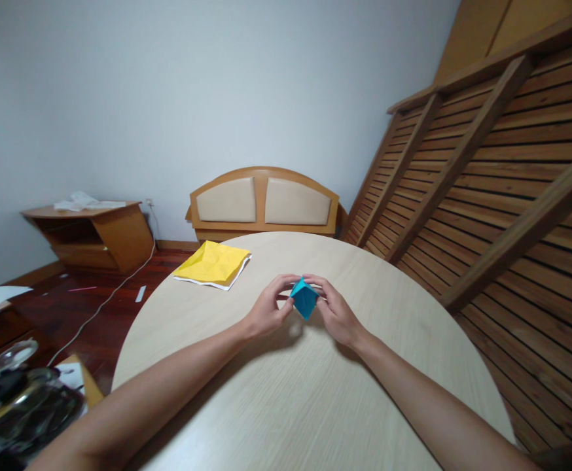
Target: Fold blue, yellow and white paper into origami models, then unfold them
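Evidently I see both hands, left hand (266, 311) and right hand (334, 313), pinching the small blue folded-paper diamond (304, 298) between closed fingertips, steadying it just above the round pale wooden table (286, 392).

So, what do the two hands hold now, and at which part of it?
Both hold a small folded blue paper piece. The left hand pinches its left side, the right hand its right side, above the round table.

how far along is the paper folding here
Done: the blue paper is already folded down to a small pointed shape. In hand: the left hand and right hand pinch it from both sides above the round table. Left: the yellow paper lies creased but opened flat near the table's far edge, touched by neither hand. The final shape cannot be told.
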### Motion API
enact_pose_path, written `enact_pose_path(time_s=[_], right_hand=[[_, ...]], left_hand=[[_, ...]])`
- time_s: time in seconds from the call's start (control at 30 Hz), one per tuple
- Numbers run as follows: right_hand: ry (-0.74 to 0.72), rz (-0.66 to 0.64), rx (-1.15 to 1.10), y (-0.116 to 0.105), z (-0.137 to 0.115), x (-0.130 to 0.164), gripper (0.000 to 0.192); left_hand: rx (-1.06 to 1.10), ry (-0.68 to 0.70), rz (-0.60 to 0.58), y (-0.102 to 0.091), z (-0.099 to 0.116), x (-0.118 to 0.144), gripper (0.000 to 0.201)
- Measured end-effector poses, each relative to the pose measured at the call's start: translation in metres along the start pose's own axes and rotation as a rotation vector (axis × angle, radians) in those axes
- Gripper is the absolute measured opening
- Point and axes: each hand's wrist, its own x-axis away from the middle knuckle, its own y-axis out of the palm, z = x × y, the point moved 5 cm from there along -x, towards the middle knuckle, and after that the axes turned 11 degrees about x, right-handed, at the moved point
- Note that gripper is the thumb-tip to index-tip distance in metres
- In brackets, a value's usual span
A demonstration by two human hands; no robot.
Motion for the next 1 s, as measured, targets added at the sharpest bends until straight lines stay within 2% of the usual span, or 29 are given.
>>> enact_pose_path(time_s=[0.17, 0.5, 1.0], right_hand=[[0.044, 0.023, -0.048, -0.0037, 0.0029, -0.0007, 0.038], [0.2, -0.048, -0.275, -0.0033, 0.0093, -0.0007, 0.03], [0.205, -0.039, -0.25, -0.0094, 0.0085, -0.0002, 0.028]], left_hand=[[0.036, -0.027, -0.001, -0.0017, 0.002, -0.0018, 0.036], [0.121, 0.004, 0.0, -0.0068, -0.0005, -0.0063, 0.029], [0.22, -0.023, -0.011, -0.0099, -0.0041, -0.0045, 0.029]])
